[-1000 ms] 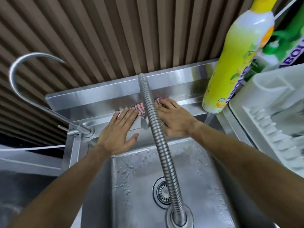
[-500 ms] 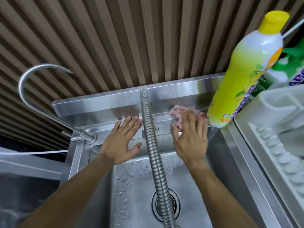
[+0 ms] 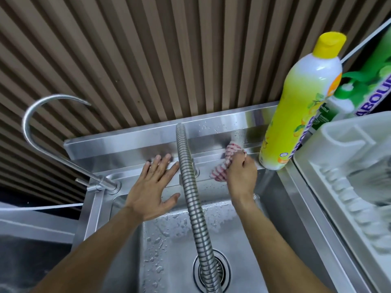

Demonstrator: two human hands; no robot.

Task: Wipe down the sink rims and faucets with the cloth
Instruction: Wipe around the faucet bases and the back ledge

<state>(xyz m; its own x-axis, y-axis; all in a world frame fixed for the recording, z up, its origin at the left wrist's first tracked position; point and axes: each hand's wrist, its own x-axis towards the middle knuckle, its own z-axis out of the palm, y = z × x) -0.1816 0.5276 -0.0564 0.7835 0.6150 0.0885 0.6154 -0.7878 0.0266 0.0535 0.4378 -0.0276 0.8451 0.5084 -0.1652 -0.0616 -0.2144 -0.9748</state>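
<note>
While wet, sink (image 3: 275, 208) with droplets (image 3: 156, 237).

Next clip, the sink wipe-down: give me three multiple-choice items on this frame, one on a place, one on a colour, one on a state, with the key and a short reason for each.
1. Where does the cloth lie?
A. in the basin by the drain
B. on the back rim, right of the ribbed faucet hose
C. over the curved faucet

2. What colour is the cap of the tall detergent bottle?
A. yellow
B. red
C. black

3. How is the left hand?
A. gripping the hose
B. holding the cloth
C. flat on the back rim, fingers straight

Key: 1 B, the right hand grips the cloth between hose and bottle; 2 A, the cap shows yellow; 3 C, the palm lies spread and holds nothing.
</note>
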